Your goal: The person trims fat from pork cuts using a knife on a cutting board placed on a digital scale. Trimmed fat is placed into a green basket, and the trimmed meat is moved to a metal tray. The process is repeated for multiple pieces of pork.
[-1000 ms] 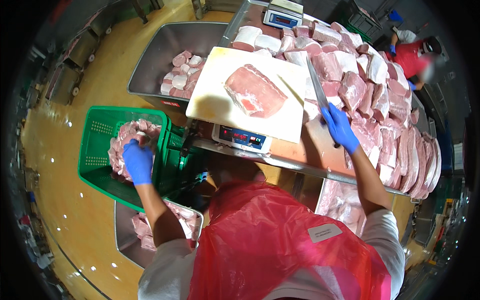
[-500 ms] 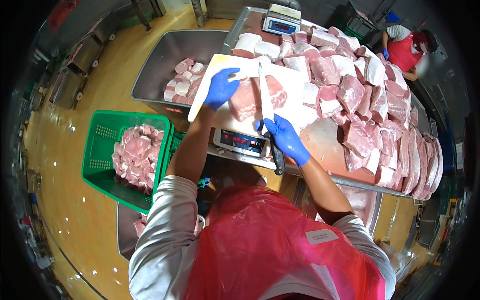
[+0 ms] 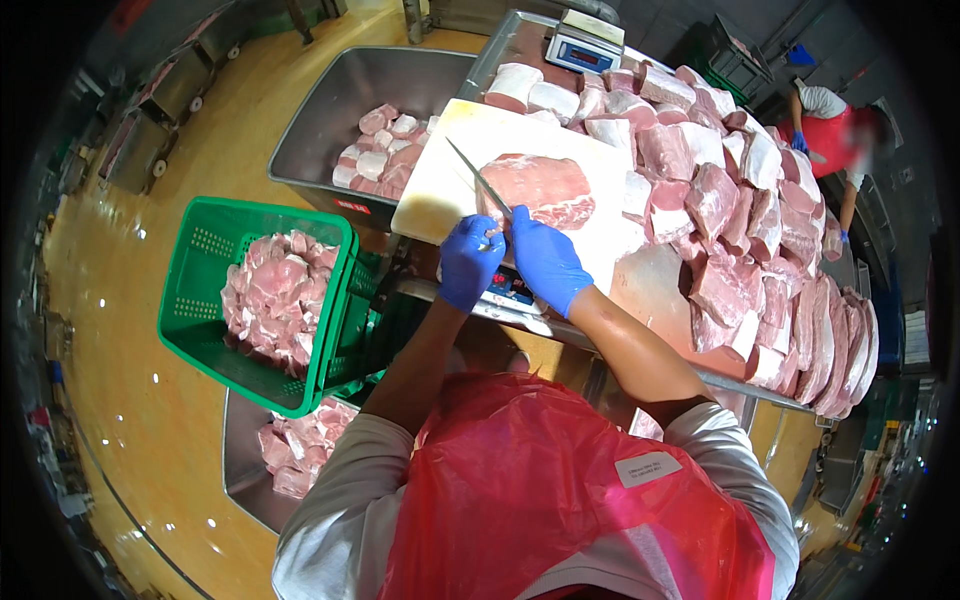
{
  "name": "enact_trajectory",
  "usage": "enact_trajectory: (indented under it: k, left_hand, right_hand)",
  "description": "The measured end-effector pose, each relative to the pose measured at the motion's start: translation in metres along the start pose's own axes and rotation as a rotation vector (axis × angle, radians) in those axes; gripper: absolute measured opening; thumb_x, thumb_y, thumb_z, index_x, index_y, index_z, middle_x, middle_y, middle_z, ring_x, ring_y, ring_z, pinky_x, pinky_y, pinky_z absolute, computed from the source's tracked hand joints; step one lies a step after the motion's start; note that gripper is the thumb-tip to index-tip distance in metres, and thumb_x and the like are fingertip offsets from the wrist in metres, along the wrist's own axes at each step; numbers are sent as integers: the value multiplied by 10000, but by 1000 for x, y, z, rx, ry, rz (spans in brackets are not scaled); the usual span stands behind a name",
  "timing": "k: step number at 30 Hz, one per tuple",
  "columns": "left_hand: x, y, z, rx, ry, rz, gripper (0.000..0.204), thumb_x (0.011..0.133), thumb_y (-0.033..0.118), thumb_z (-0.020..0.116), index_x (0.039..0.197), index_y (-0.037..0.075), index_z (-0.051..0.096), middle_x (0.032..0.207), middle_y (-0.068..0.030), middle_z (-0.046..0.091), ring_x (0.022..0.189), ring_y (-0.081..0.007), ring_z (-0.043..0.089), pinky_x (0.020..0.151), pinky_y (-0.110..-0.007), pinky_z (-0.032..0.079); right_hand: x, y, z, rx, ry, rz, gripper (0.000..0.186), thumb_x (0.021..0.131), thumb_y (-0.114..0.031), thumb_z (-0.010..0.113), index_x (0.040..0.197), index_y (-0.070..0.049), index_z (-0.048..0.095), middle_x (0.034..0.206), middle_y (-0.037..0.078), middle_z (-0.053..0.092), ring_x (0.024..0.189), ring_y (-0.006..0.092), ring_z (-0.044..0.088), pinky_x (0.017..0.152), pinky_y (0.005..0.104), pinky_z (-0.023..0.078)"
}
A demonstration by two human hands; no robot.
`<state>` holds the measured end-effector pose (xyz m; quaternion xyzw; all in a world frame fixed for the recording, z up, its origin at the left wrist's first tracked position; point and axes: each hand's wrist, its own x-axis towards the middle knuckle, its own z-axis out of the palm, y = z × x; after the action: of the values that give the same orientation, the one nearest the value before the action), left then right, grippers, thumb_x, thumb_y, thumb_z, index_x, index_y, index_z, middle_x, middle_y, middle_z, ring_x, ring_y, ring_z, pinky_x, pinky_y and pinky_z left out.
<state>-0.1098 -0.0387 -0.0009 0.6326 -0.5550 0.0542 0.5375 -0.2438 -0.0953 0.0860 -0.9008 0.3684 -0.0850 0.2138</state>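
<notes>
Meat (image 3: pixel 548 188) beyond curled left hand (image 3: pixel 472 264), right hand (image 3: pixel 547 258) around knife (image 3: pixel 481 179)

Solid blue on the left hand (image 3: pixel 472 264) and right hand (image 3: pixel 547 262); silver-grey on the knife (image 3: pixel 470 167). Pink, marbled with white, on the meat slab (image 3: pixel 537 186); white on the cutting board (image 3: pixel 436 180). Green, patterned with small holes, on the left basket (image 3: pixel 180 335). Translucent red on the near apron (image 3: pixel 540 450); yellow-brown on the floor (image 3: pixel 125 335).
</notes>
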Motion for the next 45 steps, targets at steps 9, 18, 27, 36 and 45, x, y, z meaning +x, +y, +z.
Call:
enact_trajectory:
  k: [9, 18, 27, 36, 45]
  left_hand:
    - [-7, -11, 2, -103, 110, -93, 121, 737, 25, 758, 839, 40, 694, 855, -116, 690, 727, -279, 672, 664, -372, 558]
    - [-35, 20, -20, -488, -37, -483, 127, 713, -23, 755, 795, 17, 667, 725, -42, 643, 665, -78, 611, 604, -263, 505]
    - [-27, -6, -16, -160, 128, -173, 105, 729, 15, 748, 797, 42, 673, 759, -127, 673, 662, -274, 679, 623, -365, 549]
    - [-32, -13, -53, -555, 132, -566, 75, 782, -53, 669, 823, 9, 662, 756, -58, 662, 638, -140, 619, 629, -268, 509]
    - [-49, -11, -63, -778, -40, -688, 131, 796, -95, 627, 872, 10, 638, 806, -9, 624, 738, -76, 588, 664, -233, 481]
  right_hand:
    - [-81, 30, -18, -308, -323, 116, 213, 940, -82, 521, 1122, 17, 469, 937, 278, 687, 857, 429, 694, 724, 505, 551]
    - [-90, -4, -51, -273, -305, 74, 194, 967, -106, 469, 1127, 4, 468, 883, 266, 688, 800, 443, 687, 702, 525, 541]
    - [-36, 17, -2, -306, -217, 0, 207, 968, -122, 485, 1140, -8, 477, 883, 252, 693, 799, 426, 695, 692, 506, 545]
    - [-138, 75, -37, -514, -365, 72, 178, 956, -99, 483, 1123, -43, 463, 826, 207, 677, 720, 403, 684, 612, 509, 530]
    - [-82, 12, -11, -258, -213, 11, 188, 951, -90, 482, 1131, -39, 495, 861, 226, 675, 754, 421, 681, 650, 509, 539]
